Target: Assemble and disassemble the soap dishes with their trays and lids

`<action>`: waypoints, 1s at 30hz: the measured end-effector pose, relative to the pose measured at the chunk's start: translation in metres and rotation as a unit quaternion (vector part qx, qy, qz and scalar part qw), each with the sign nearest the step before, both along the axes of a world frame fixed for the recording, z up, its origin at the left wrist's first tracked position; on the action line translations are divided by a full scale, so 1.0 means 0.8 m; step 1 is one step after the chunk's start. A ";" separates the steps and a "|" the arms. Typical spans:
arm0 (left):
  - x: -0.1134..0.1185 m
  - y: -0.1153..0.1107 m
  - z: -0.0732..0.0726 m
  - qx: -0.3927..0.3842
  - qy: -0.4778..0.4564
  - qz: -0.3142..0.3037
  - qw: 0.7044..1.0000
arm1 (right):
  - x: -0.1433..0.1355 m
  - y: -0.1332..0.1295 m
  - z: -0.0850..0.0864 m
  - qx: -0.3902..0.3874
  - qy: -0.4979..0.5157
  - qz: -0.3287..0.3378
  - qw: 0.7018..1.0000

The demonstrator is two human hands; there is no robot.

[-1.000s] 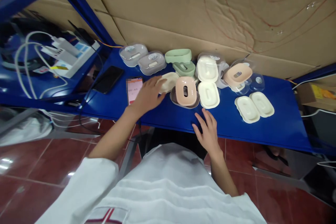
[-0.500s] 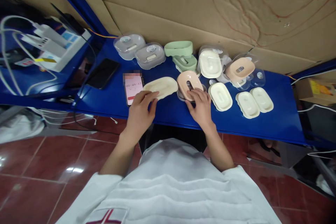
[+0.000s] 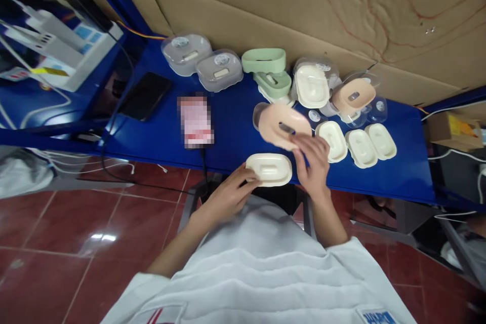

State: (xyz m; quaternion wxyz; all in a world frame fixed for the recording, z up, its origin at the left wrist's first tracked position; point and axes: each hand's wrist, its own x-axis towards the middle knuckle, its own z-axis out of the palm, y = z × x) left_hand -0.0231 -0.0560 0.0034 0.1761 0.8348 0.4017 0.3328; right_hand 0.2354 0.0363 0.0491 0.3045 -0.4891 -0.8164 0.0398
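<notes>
My left hand [image 3: 236, 190] grips the left end of a cream oval soap dish base [image 3: 270, 168], held level at the table's front edge with its hollow side up. My right hand [image 3: 313, 162] pinches the lower right rim of a peach soap dish [image 3: 279, 120] with a dark slot in its middle. The peach piece is tilted above the table, behind the cream one and apart from it. Partly hidden behind the peach dish is a greyish clear cover [image 3: 259, 114]. Just right of my right hand lies another cream base [image 3: 334, 143].
Two clear-lidded grey soap boxes [image 3: 219, 72], green parts [image 3: 264, 61], a cream tray [image 3: 311, 87] and a peach part [image 3: 354, 97] line the cardboard wall. Two cream bases [image 3: 361, 148] lie right. A phone [image 3: 195, 120], black tablet-like slab [image 3: 146, 95] and power strip [image 3: 91, 58] are left.
My left hand has brought the cream base right and toward my body. My right hand has lifted and tilted the peach dish off the clear cover.
</notes>
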 end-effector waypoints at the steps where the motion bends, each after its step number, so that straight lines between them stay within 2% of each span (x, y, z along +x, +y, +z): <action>1: 0.004 0.006 -0.007 0.022 -0.007 0.014 1.000 | 0.009 -0.019 -0.003 0.001 -0.011 0.015 1.000; 4: 0.013 0.021 -0.020 0.084 -0.015 0.078 0.993 | 0.029 -0.060 -0.019 -0.007 -0.033 0.053 0.998; 6: 0.015 0.028 -0.022 0.113 -0.006 0.098 0.989 | 0.035 -0.071 -0.029 -0.020 -0.045 0.073 0.996; 13: 0.014 0.034 -0.014 0.085 0.044 0.043 0.994 | 0.028 -0.055 -0.046 -0.057 -0.085 0.142 0.985; 17: 0.017 0.027 -0.017 0.082 0.042 0.057 0.994 | 0.026 -0.053 -0.045 -0.055 -0.096 0.163 0.980; 20: 0.020 0.025 -0.016 0.078 0.037 0.082 0.993 | 0.037 -0.040 -0.036 -0.053 -0.088 0.183 0.978; 22: 0.022 0.027 -0.014 0.074 0.028 0.104 0.991 | 0.049 -0.016 -0.027 -0.031 -0.078 0.147 0.986; 26: 0.023 0.036 -0.010 0.076 0.008 0.117 0.990 | 0.065 0.052 -0.015 -0.007 -0.118 -0.029 0.993; 28: 0.024 0.040 -0.010 0.075 0.006 0.114 0.991 | 0.066 0.080 -0.019 -0.022 -0.159 -0.063 0.985; 30: 0.026 0.043 -0.009 0.068 0.004 0.113 0.991 | 0.066 0.093 -0.027 -0.032 -0.187 -0.063 0.980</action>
